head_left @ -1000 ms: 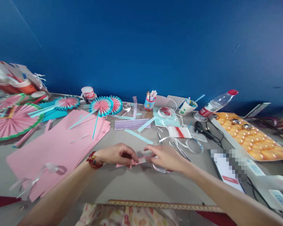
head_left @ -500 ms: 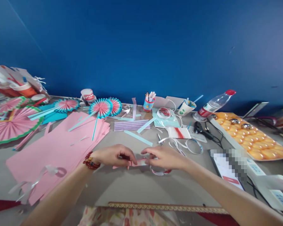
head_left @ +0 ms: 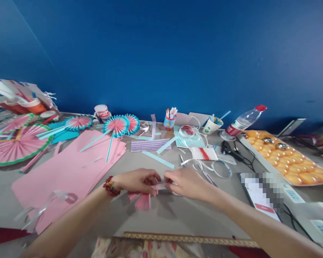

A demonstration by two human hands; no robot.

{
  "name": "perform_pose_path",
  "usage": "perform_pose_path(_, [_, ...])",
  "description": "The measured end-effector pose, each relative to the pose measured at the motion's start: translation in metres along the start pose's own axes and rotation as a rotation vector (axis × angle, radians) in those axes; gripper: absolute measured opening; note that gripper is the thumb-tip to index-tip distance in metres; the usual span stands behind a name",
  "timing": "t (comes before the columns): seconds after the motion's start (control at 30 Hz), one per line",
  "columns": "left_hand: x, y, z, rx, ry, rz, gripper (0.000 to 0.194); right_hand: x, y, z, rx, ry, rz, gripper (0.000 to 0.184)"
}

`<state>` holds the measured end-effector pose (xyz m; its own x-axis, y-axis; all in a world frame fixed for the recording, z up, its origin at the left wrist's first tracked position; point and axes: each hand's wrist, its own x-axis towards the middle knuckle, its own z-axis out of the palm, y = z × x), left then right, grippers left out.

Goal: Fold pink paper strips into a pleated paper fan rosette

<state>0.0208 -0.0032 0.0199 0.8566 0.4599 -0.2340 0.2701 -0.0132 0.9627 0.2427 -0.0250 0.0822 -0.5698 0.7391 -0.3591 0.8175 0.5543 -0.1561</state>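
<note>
My left hand (head_left: pixel 141 181), with a red bead bracelet on its wrist, has its fingers closed on a piece of pink pleated paper (head_left: pixel 143 201). The folds fan out below the palm, just above the table. Between the two hands stretches a thin pale strip (head_left: pixel 161 186), which looks like tape. My right hand (head_left: pixel 187 182) pinches the strip's right end with curled fingers. Part of a white ring-shaped item shows under that hand, mostly hidden. Close beyond the right hand lie scissors (head_left: pixel 210 178) and a loop of white tape (head_left: pixel 222 168).
Pink paper sheets (head_left: pixel 67 165) cover the left side, with finished paper fans (head_left: pixel 115 125) behind. Purple pleated paper (head_left: pixel 142 144) lies at centre back. A pen cup (head_left: pixel 169 120), a bottle (head_left: pixel 243 123), a phone (head_left: pixel 258 197) and an orange bubbled tray (head_left: pixel 288 157) stand or lie rightward.
The pink paper now hangs below my left hand with its folds spread. The pale strip is drawn out between my hands. The ring-shaped roll by my right hand is now mostly covered.
</note>
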Motion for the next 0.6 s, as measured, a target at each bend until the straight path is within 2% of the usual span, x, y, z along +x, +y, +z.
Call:
perform_pose_path(0.07, [0.006, 0.001, 0.007, 0.081, 0.076, -0.021, 0.021, 0.0, -0.007, 0.001, -0.092, -0.008, 0.014, 0.016])
perform_pose_path(0.13, [0.011, 0.005, 0.014, 0.2, 0.182, 0.006, 0.014, -0.001, -0.011, 0.002, -0.154, 0.012, 0.029, 0.015])
perform_pose_path(0.27, [0.011, 0.017, 0.023, 0.314, 0.345, 0.024, 0.017, -0.01, -0.011, 0.002, -0.177, 0.115, 0.116, 0.021])
perform_pose_path(0.33, [0.009, 0.022, 0.025, 0.301, 0.382, 0.021, 0.018, -0.016, -0.008, 0.0, -0.168, 0.157, 0.172, 0.023])
perform_pose_path(0.5, [0.011, 0.027, 0.031, 0.33, 0.494, 0.056, 0.011, -0.024, -0.009, 0.002, -0.181, 0.233, 0.26, 0.013])
perform_pose_path(0.6, [0.015, 0.028, 0.033, 0.331, 0.542, 0.117, 0.016, -0.024, -0.012, 0.007, -0.195, 0.32, 0.289, 0.014])
